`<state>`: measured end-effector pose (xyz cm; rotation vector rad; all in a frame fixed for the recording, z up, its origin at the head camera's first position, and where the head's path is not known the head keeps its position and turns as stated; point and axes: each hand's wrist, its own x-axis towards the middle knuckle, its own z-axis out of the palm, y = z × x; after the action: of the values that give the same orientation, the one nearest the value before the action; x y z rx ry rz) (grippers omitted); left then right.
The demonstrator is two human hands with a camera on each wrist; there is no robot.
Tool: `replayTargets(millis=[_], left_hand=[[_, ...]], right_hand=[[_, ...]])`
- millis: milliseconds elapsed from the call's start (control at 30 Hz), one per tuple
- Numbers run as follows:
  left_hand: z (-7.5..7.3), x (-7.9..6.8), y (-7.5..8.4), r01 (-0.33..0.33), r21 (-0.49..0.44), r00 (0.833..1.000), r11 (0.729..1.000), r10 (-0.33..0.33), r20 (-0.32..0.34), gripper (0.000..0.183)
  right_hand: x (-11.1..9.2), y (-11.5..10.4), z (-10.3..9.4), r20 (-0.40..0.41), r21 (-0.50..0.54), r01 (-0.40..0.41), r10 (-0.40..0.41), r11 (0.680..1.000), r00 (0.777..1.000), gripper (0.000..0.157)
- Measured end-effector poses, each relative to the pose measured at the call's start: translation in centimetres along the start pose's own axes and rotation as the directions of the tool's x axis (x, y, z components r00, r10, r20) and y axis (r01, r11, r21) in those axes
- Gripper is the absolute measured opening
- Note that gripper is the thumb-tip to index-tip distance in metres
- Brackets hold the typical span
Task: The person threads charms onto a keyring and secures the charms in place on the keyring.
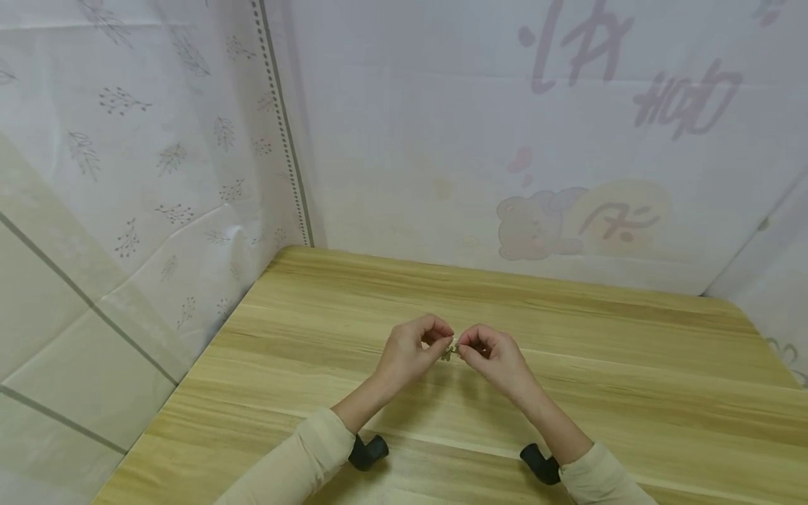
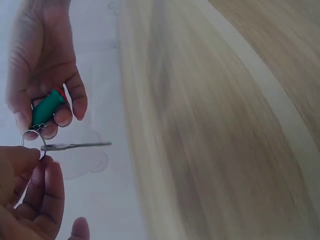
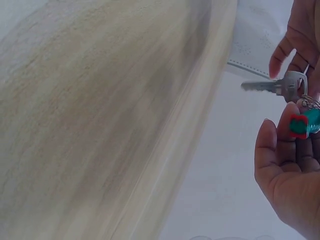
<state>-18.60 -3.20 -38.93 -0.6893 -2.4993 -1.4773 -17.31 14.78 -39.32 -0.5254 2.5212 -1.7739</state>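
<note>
Left hand [image 1: 413, 348] pinches a metal key ring [image 2: 44, 141] between thumb and index finger; its other fingers are partly bent. Right hand [image 1: 495, 354] holds a small green charm [image 2: 47, 108] with a red end, thumb and fingers around it, little finger apart from it. Cannot tell what the charm depicts.

A short chain [image 2: 40, 127] links charm and ring. A silver key [image 3: 285, 86] hangs on the ring, seen edge-on in the left wrist view; in the right wrist view its toothed blade points left, away from the fingers. The whole bunch sits between the two sets of fingertips, over the middle of the wood-grain table [image 1: 284, 351]. In the head view it is tiny, details unclear.

Both forearms come in from the near side, pale sleeves [image 1: 303, 449] ending above the wrists. One black curved piece [image 1: 372, 452] shows beside the left sleeve cuff, another black piece [image 1: 539, 464] beside the right one. Behind the table, a pale curtain [image 1: 404, 140] with faded lettering and a bear print [image 1: 530, 228]; on the left, a white cloth [image 1: 170, 161] with leaf sprigs.
</note>
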Motion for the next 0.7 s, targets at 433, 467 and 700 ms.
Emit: replayTargets(millis=[433, 467, 700], left_hand=[[-0.05, -0.02, 0.20, -0.401, 0.404, 0.888, 0.823, 0.457, -0.051, 0.013], [-0.08, -0.04, 0.23, -0.398, 0.399, 0.890, 0.826, 0.453, -0.050, 0.012], [-0.20, -0.09, 0.48, -0.314, 0.302, 0.941, 0.900, 0.338, -0.028, 0.010]], right_hand=[[-0.07, -0.54, -0.25, 0.016, -0.010, 0.004, -0.004, 1.000, 1.000, 0.007], [-0.07, -0.55, -0.27, 0.016, -0.012, 0.008, -0.007, 1.000, 1.000, 0.007], [-0.18, -0.48, -0.41, 0.021, -0.002, 0.012, -0.012, 1.000, 1.000, 0.006]])
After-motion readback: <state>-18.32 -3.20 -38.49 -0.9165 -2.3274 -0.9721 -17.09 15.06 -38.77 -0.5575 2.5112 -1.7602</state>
